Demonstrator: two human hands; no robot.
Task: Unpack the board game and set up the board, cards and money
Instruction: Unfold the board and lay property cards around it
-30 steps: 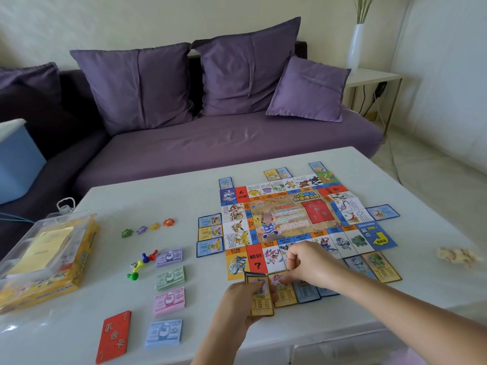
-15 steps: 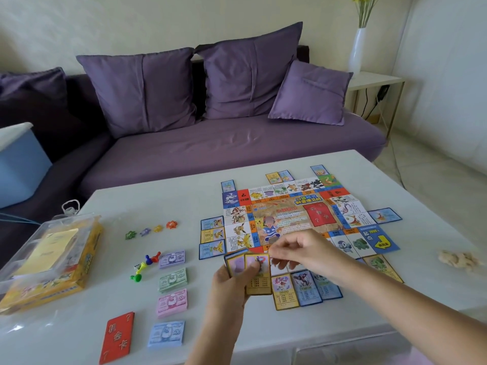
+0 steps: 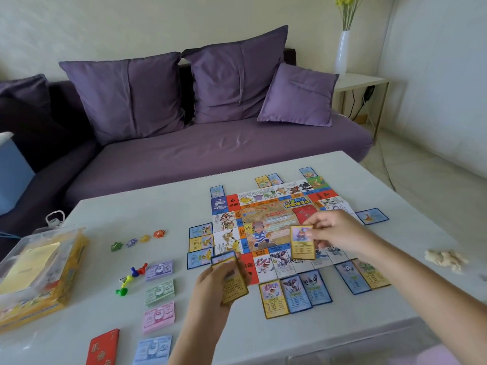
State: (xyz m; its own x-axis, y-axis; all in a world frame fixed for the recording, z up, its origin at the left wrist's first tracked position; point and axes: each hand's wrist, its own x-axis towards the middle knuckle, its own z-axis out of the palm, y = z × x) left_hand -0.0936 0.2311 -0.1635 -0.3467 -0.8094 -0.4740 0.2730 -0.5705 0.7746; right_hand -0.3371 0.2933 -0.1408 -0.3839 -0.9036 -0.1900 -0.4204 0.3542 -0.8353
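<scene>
Board [image 3: 274,219] sits mid-table [image 3: 158,206], cards [image 3: 296,293] ringing its edges. Left of it, four money stacks [image 3: 159,291] run in a column toward the near edge, pawns [image 3: 131,275] and tokens [image 3: 138,239] further left, the box [image 3: 39,272] at the table's left edge. Sofa [image 3: 210,154] behind the table.

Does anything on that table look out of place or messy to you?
Mostly tidy. A crumpled beige lump lies alone near the table's right edge, apart from the game; what it is, I cannot tell. The pawns lie tipped in a loose heap beside the neat money stacks.
</scene>
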